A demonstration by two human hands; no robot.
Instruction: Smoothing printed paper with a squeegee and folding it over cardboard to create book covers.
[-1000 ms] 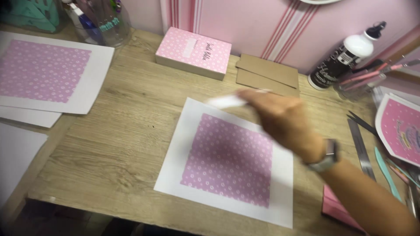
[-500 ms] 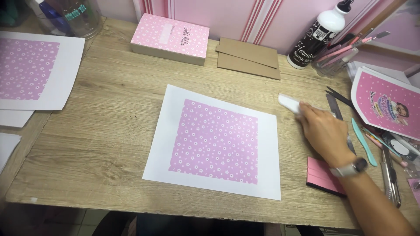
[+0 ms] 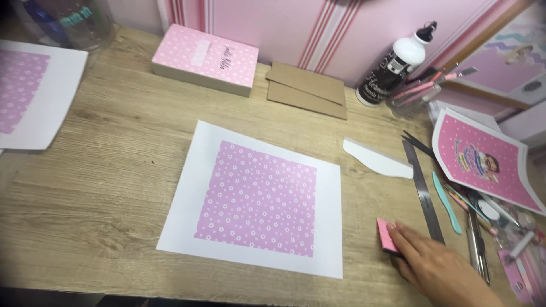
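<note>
One hand only shows, the right hand [image 3: 438, 267], coming in from the lower right with its fingers [image 3: 405, 234] laid flat and loose over a small pink block [image 3: 389, 235] on the desk; they rest on the block's near end and cover it rather than clench it, and I cannot tell whether the thumb grips its far side. The left hand is out of sight. Just to the left of the fingertips lies a white sheet printed with a pink flowered square [image 3: 257, 199], face up and square to the desk edge, probably kept flat and central as the working piece. Beyond the fingers, further up the desk, a white bone folder [image 3: 375, 159] lies apart from the hand, and immediately to their right a steel ruler [image 3: 424, 193] and a teal tool [image 3: 446, 202] lie lengthwise, seemingly parked within easy reach. Far beyond sit a pink patterned box [image 3: 205, 59], brown card pieces [image 3: 307, 90] and a white glue bottle [image 3: 392, 65]. Everything rests on a pale wood-grain desk [image 3: 114, 170] against a pink striped wall [image 3: 318, 28].
</note>
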